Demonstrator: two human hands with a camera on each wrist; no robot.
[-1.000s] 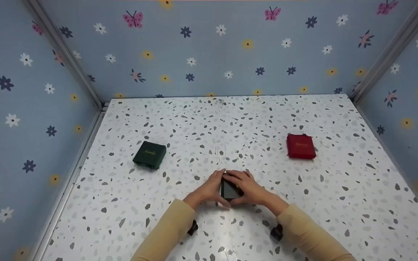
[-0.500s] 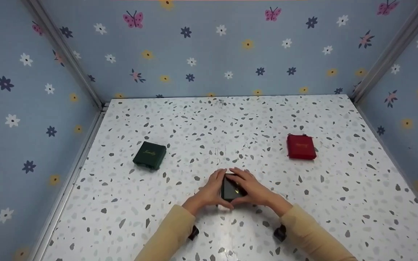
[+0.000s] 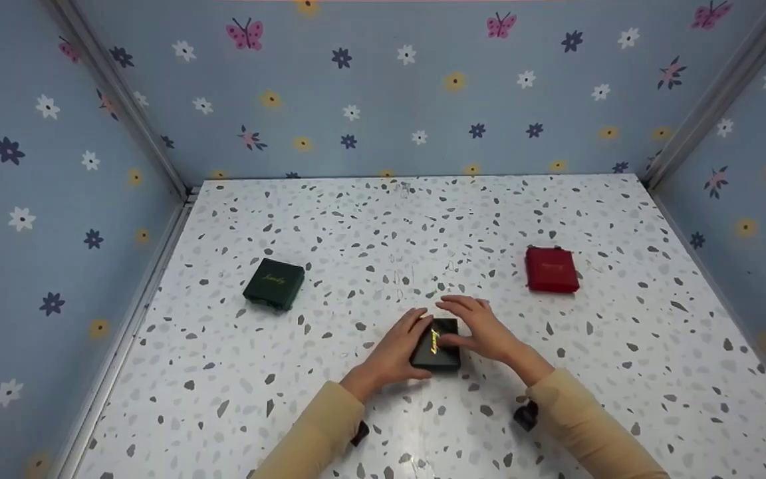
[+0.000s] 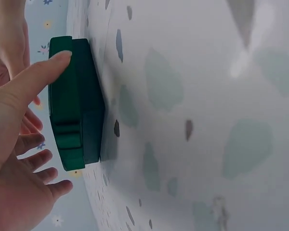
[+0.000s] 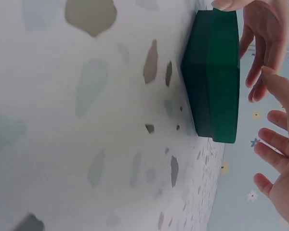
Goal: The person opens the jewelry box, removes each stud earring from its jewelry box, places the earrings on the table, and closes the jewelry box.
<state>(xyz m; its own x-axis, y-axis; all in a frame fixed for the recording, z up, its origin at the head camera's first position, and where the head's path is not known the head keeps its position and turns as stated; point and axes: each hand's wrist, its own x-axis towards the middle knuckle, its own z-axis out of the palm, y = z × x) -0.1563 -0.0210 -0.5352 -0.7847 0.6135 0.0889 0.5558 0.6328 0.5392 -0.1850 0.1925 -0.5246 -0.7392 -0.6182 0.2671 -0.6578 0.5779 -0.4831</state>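
A dark green gift box (image 3: 446, 362) with gold lettering on its lid sits on the speckled table between both hands. My left hand (image 3: 393, 349) lies along its left side. In the left wrist view the left thumb (image 4: 53, 67) touches the side of the lid, while the other fingers are spread and loosely bent. My right hand (image 3: 486, 329) is at the box's right, its fingers apart and lifted off the far side. The right thumb (image 5: 274, 79) reaches over the lid; whether it touches is unclear. The box's left edge is partly hidden by the left hand.
A second dark green box (image 3: 274, 284) with gold lettering lies further back on the left. On the right lies a red box (image 3: 551, 269) of similar size. Flower-patterned panels (image 3: 383, 86) stand around the back and sides of the table (image 3: 370, 226).
The middle box has shifted slightly right, and more of its lid shows. My right hand has moved right and away from it. My left hand has followed a little to the right.
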